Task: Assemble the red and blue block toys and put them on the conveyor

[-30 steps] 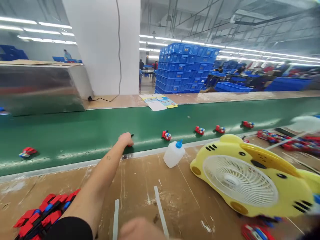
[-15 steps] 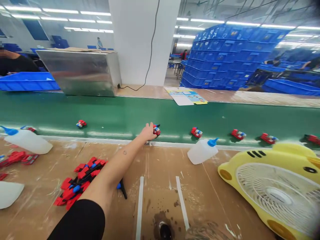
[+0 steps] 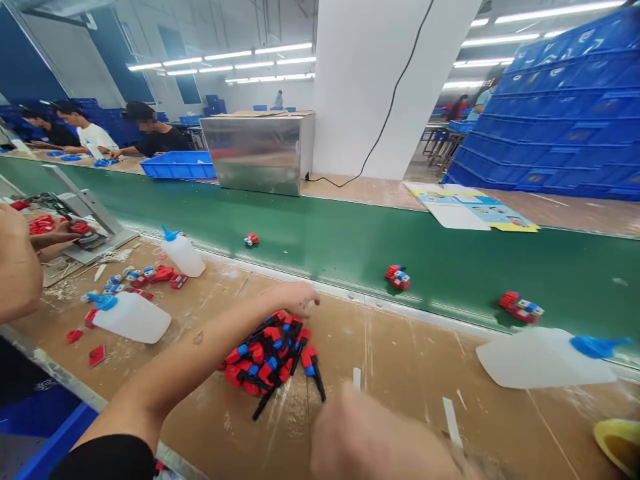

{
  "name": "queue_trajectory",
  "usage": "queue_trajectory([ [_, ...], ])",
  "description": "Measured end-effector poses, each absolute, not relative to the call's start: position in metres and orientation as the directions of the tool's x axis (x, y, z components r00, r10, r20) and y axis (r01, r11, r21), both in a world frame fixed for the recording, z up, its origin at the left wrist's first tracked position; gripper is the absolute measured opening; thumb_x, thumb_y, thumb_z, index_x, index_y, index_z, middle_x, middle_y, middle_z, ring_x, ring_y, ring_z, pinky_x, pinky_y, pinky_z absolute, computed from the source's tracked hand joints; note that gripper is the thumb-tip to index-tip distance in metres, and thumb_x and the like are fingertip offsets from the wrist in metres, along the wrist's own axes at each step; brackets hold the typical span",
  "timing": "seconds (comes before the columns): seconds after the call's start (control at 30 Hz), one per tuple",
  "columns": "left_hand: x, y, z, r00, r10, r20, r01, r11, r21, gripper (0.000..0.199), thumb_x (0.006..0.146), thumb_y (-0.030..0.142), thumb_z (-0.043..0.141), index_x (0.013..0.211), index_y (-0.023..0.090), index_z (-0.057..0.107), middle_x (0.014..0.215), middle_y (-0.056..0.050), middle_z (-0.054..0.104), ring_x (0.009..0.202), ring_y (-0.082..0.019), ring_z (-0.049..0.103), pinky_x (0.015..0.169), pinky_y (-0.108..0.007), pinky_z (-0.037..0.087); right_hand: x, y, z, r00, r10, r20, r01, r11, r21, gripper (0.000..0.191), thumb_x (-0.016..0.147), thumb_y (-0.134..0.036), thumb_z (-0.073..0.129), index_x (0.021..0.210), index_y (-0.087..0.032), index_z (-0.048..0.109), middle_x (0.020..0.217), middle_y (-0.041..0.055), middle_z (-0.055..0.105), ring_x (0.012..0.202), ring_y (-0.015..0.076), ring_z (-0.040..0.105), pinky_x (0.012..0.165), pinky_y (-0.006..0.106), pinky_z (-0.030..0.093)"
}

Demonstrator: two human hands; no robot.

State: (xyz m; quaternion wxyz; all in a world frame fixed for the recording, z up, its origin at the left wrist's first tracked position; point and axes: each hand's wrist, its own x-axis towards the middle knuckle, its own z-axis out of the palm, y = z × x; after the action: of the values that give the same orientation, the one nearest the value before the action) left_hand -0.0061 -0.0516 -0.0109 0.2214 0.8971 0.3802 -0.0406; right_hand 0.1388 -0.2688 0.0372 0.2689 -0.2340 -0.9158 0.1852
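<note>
My left hand [image 3: 299,299] hangs over the back of a pile of red, blue and black toy parts [image 3: 265,357], its fingers loosely bent and apart, with nothing visible in them. One such part with a black barrel [image 3: 313,370] lies at the pile's right side. Low in the picture, my right hand [image 3: 360,433] is smeared by motion, and its fingers cannot be made out. On the green conveyor belt [image 3: 340,233] stands a red, white and blue toy piece [image 3: 399,277] with a bit of black on it.
More toy pieces sit on the belt, including a red one [image 3: 521,307]. White squeeze bottles [image 3: 543,360] with blue caps lie or stand on the bench. At left, a co-worker's arm [image 3: 17,267] is near a metal stand [image 3: 95,220]. Blue crates [image 3: 565,113] are stacked behind.
The view has swung left. My left hand has left the toy piece on the belt and come back over the pile. My right hand has risen into view.
</note>
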Motion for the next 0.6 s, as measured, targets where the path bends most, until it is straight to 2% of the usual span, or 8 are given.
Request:
queue_trajectory([
  [0.07, -0.02, -0.064, -0.016, 0.721, 0.629, -0.289, 0.691, -0.622, 0.368, 0.022, 0.061, 0.019, 0.074, 0.082, 0.025, 0.075, 0.08, -0.004, 0.074, 0.082, -0.027, 0.069, 0.079, -0.034, 0.052, 0.135, -0.209, 0.034, -0.737, 0.577, 0.352, 0.378, 0.784, -0.493, 0.037, 0.097, -0.024, 0.052, 0.062, -0.022, 0.063, 0.054, -0.0047, 0.054, 0.046, 0.0096, 0.044, 0.044, 0.021, 0.034],
  [0.1, -0.023, -0.069, -0.02, 0.719, 0.625, -0.304, 0.694, -0.624, 0.359, 0.014, 0.065, 0.021, 0.073, 0.078, 0.024, 0.075, 0.077, -0.005, 0.074, 0.08, -0.027, 0.069, 0.078, -0.035, 0.053, 0.133, -0.175, 0.031, -0.694, 0.668, 0.269, 0.472, 0.704, -0.53, 0.039, 0.095, -0.023, 0.052, 0.057, -0.02, 0.061, 0.05, -0.0059, 0.049, 0.045, 0.0086, 0.041, 0.044, 0.021, 0.03],
  [0.17, -0.025, -0.077, -0.026, 0.7, 0.638, -0.321, 0.715, -0.619, 0.325, 0.008, 0.072, 0.027, 0.068, 0.072, 0.022, 0.074, 0.076, -0.009, 0.074, 0.079, -0.03, 0.07, 0.077, -0.04, 0.053, 0.126, -0.105, 0.024, -0.442, 0.89, 0.111, 0.747, 0.433, -0.505, 0.039, 0.094, -0.028, 0.054, 0.058, -0.018, 0.062, 0.052, -0.0052, 0.05, 0.051, 0.0093, 0.046, 0.051, 0.021, 0.033],
  [0.2, -0.024, -0.079, -0.028, 0.683, 0.652, -0.328, 0.73, -0.612, 0.304, 0.012, 0.075, 0.029, 0.066, 0.071, 0.021, 0.074, 0.078, -0.011, 0.075, 0.08, -0.032, 0.071, 0.077, -0.043, 0.054, 0.12, -0.071, 0.019, -0.39, 0.917, 0.088, 0.788, 0.382, -0.484, 0.038, 0.096, -0.028, 0.051, 0.062, -0.017, 0.065, 0.054, -0.004, 0.052, 0.054, 0.0105, 0.049, 0.053, 0.021, 0.034],
  [0.27, -0.02, -0.08, -0.033, 0.644, 0.685, -0.34, 0.764, -0.592, 0.255, 0.017, 0.075, 0.033, 0.066, 0.071, 0.019, 0.074, 0.08, -0.016, 0.075, 0.082, -0.037, 0.071, 0.075, -0.048, 0.055, 0.101, -0.011, 0.006, -0.352, 0.934, 0.062, 0.825, 0.341, -0.451, 0.031, 0.095, -0.026, 0.052, 0.071, -0.016, 0.069, 0.064, -0.0004, 0.061, 0.063, 0.0135, 0.056, 0.057, 0.022, 0.038],
  [0.37, -0.018, -0.077, -0.039, 0.601, 0.725, -0.337, 0.798, -0.568, 0.2, 0.013, 0.073, 0.03, 0.067, 0.074, 0.019, 0.075, 0.083, -0.019, 0.076, 0.083, -0.04, 0.072, 0.074, -0.053, 0.055, 0.06, 0.056, -0.017, -0.336, 0.94, 0.053, 0.853, 0.328, -0.405, 0.015, 0.093, -0.025, 0.06, 0.098, -0.015, 0.07, 0.093, 0.0062, 0.069, 0.083, 0.0191, 0.064, 0.072, 0.027, 0.047],
  [0.5, -0.025, -0.077, -0.046, 0.618, 0.705, -0.349, 0.783, -0.593, 0.188, 0.013, 0.072, 0.029, 0.066, 0.079, 0.022, 0.075, 0.084, -0.014, 0.077, 0.081, -0.036, 0.073, 0.069, -0.046, 0.057, 0.005, 0.107, -0.044, -0.315, 0.944, 0.098, 0.869, 0.329, -0.369, 0.037, 0.097, -0.035, 0.061, 0.129, -0.016, 0.055, 0.124, 0.0109, 0.059, 0.107, 0.0262, 0.06, 0.091, 0.046, 0.05],
  [0.6, -0.035, -0.081, -0.044, 0.669, 0.66, -0.342, 0.741, -0.627, 0.239, 0.032, 0.079, 0.049, 0.061, 0.087, 0.022, 0.074, 0.089, -0.014, 0.077, 0.081, -0.036, 0.073, 0.061, -0.041, 0.056, -0.024, 0.13, -0.057, -0.343, 0.93, 0.13, 0.856, 0.366, -0.364, 0.043, 0.095, -0.036, 0.065, 0.132, -0.019, 0.053, 0.134, 0.0111, 0.053, 0.118, 0.0304, 0.054, 0.098, 0.051, 0.045],
])
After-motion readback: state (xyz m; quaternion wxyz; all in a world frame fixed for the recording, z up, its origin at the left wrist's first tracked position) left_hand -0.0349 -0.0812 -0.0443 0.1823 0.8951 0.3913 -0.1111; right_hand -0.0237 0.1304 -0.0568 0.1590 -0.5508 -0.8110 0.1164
